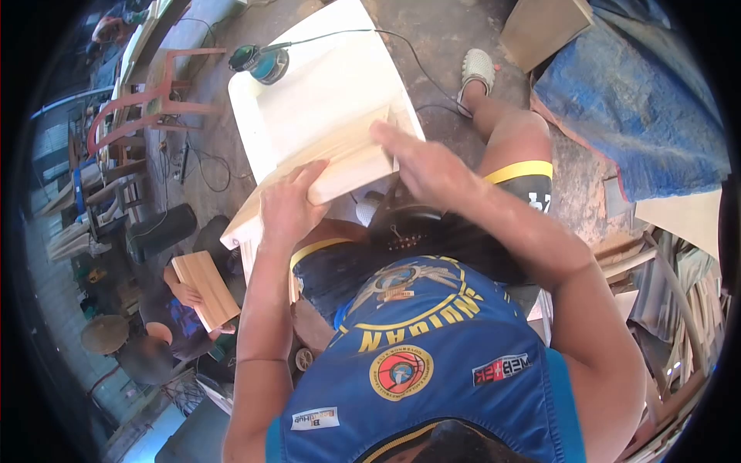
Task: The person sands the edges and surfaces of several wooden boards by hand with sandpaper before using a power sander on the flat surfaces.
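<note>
A thick, pale wooden board (340, 158) lies slanted in front of me, over a white plastic surface (324, 100). My left hand (293, 202) is closed on its near edge, fingers over the top and thumb along the side. At the right end of the board is my right hand (424, 171), slightly blurred, with bent fingers pressed at the end face. A thin dark edge shows between that hand and the wood; I cannot tell what it is. A teal power sander (268, 65) rests on the far part of the white surface, its cord running off right.
At left, another person holds a wooden board (207, 290). A red plastic chair (154, 104) stands upper left, with cables on the floor. Blue tarp (625, 100) and a wooden panel (544, 29) lie upper right; wood pieces (675, 301) are stacked at right.
</note>
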### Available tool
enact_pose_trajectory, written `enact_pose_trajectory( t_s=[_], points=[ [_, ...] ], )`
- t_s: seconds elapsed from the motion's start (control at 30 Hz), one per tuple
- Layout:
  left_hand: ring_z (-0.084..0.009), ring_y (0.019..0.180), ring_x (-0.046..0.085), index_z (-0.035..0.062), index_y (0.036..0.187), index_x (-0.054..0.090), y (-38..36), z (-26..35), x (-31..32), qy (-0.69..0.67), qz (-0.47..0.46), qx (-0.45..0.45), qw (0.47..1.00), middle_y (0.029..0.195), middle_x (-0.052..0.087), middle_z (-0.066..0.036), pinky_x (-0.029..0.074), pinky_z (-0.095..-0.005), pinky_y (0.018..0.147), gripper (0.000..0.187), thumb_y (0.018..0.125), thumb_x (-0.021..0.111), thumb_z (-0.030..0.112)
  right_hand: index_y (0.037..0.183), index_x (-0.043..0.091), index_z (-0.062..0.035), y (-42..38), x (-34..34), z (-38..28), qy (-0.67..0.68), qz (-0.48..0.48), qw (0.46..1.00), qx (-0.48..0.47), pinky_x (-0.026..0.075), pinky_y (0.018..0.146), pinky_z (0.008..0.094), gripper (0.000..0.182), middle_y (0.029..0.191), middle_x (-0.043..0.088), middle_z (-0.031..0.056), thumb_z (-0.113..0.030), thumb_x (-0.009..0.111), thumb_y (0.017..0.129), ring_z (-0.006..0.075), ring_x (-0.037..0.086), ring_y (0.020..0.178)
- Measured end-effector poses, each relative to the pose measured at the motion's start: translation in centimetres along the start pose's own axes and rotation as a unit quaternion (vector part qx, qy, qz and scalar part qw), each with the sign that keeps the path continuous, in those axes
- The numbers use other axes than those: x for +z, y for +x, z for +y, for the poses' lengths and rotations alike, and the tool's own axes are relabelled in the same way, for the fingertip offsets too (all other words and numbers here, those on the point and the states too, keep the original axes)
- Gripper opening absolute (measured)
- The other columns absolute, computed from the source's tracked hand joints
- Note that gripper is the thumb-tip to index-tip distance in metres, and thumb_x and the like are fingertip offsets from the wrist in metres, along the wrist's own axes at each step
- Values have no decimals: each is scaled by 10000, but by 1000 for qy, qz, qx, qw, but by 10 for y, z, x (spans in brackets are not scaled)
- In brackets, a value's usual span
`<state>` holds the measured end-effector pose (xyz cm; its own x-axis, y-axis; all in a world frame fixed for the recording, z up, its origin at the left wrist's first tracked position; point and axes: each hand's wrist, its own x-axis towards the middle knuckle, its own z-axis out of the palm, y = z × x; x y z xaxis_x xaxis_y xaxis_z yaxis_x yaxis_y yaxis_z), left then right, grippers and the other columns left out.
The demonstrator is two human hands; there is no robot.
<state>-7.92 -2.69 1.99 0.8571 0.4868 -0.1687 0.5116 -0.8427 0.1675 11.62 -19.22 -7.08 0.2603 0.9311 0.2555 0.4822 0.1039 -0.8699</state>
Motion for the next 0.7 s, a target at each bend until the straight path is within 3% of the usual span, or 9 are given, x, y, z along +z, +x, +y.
enact_pose_trajectory(
  t_s=[0.07,0.17,0.3,0.37,0.43,0.5,0.7],
  points=[
    [-347,961,699,159,1206,698,1,-1,2,2,12,13,1000,1116,725,-118,562,-427,829,511,698,754,144,1450,463,-26,-6,-12,-27,-14,3,1000,-26,445,1113,408,581,1436,516,253,79,506,880,385,512,1335],
    [-341,966,700,173,1226,687,3,-3,2,-3,8,18,1000,1139,720,-105,562,-433,824,525,706,761,165,1456,463,-48,3,3,9,48,-11,999,11,457,1095,398,600,1418,536,240,93,516,875,385,531,1315],
    [-338,968,698,184,1235,681,5,-10,2,-12,9,20,1000,1131,721,-103,561,-439,827,532,711,770,177,1452,470,-62,11,-7,-1,7,-27,999,38,474,1065,396,592,1389,554,236,96,515,883,388,553,1277],
    [-340,967,698,181,1228,685,6,-7,-1,-8,6,21,1000,1126,723,-105,562,-438,827,523,711,768,174,1447,467,-58,1,-7,-20,19,45,997,-64,493,1026,417,547,1359,570,251,68,495,915,403,578,1231],
    [-342,965,698,177,1221,689,5,-4,-1,-7,6,21,1000,1120,725,-107,563,-436,828,515,711,766,172,1438,466,-30,6,3,2,50,45,996,-57,503,1013,437,529,1363,565,272,48,491,915,419,579,1225],
    [-341,965,700,165,1212,694,7,-8,-2,-10,11,17,1000,1109,728,-114,564,-431,827,510,706,763,167,1435,473,-23,14,9,17,17,26,999,14,503,1007,450,535,1366,558,286,47,485,904,426,583,1215],
    [-334,968,702,145,1216,690,8,-13,-1,-10,16,44,999,1116,726,-120,564,-426,827,517,706,771,175,1437,468,-26,8,-6,-24,-20,32,999,-5,516,978,448,537,1319,589,290,23,480,903,435,616,1151]
  ],
)
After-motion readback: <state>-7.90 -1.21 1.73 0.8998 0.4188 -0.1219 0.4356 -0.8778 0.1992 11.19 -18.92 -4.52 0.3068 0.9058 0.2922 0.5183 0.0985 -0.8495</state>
